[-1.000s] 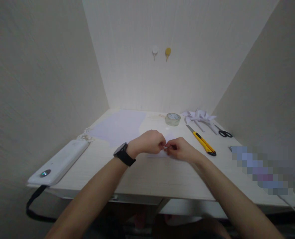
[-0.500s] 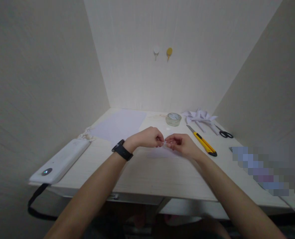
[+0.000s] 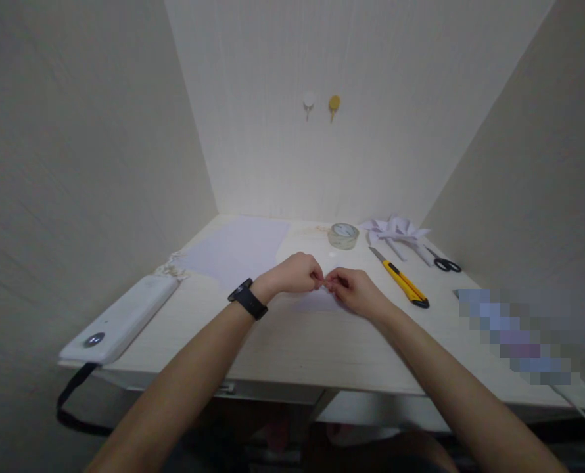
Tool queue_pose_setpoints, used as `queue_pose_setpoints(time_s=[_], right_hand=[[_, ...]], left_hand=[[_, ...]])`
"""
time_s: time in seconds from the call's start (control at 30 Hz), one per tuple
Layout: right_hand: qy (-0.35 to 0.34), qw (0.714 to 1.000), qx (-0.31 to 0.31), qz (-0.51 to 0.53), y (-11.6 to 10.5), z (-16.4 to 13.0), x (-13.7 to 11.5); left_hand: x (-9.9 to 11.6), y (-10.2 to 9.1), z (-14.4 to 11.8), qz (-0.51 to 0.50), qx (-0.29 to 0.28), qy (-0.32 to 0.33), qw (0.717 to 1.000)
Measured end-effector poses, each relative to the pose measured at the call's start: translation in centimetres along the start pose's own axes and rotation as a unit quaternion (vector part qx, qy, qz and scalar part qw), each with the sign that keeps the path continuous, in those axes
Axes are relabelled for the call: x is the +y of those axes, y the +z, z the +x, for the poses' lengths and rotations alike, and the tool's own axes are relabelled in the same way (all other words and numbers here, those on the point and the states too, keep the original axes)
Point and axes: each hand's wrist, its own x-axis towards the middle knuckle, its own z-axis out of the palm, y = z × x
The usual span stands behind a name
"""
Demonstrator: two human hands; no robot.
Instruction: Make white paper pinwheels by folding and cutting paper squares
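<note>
My left hand [image 3: 300,272], with a black watch [image 3: 248,299] on its wrist, is closed in a pinch over the middle of the desk. Its fingertips meet those of my right hand [image 3: 351,289], which is pinched as well. Whatever sits between the fingertips is tiny and mostly covered by them. Just beneath both hands lies a small piece of white paper [image 3: 317,303], partly hidden. Beyond my right hand stands a roll of clear tape [image 3: 343,236]. To its right is a yellow utility knife [image 3: 403,282] with its blade out.
A large white paper sheet [image 3: 243,246] lies at the back left. Folded paper pinwheels [image 3: 396,230] and black-handled scissors [image 3: 447,265] are at the back right. On the left edge rests a white device [image 3: 125,315] with a black strap. A blurred-out object [image 3: 514,335] lies right. Walls enclose the desk.
My right hand has shifted slightly left and its fingers have drawn closer together against the left fingertips. The small pale thing visible between them earlier is now mostly covered.
</note>
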Motion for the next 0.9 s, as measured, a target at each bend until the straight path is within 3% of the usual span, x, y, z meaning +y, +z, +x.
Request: queue_pose_setpoints(time_s=[0.2, 0.33, 0.63, 0.9], right_hand=[[-0.032, 0.994, -0.025, -0.097, -0.3, -0.2, -0.5], [-0.033, 0.987, -0.010, -0.160, -0.1, -0.4, -1.1], [0.004, 0.987, 0.022, -0.161, 0.0, -0.3, -1.4], [0.010, 0.975, 0.059, -0.215, 0.8, -0.4, -1.5]], left_hand=[[0.8, -0.1, -0.2, 0.049, 0.009, 0.009, 0.999], [1.2, -0.1, -0.3, 0.091, 0.024, 0.011, 0.996], [0.5, 0.8, -0.1, 0.125, 0.077, 0.017, 0.989], [1.2, 0.9, -0.3, 0.145, 0.093, -0.040, 0.984]])
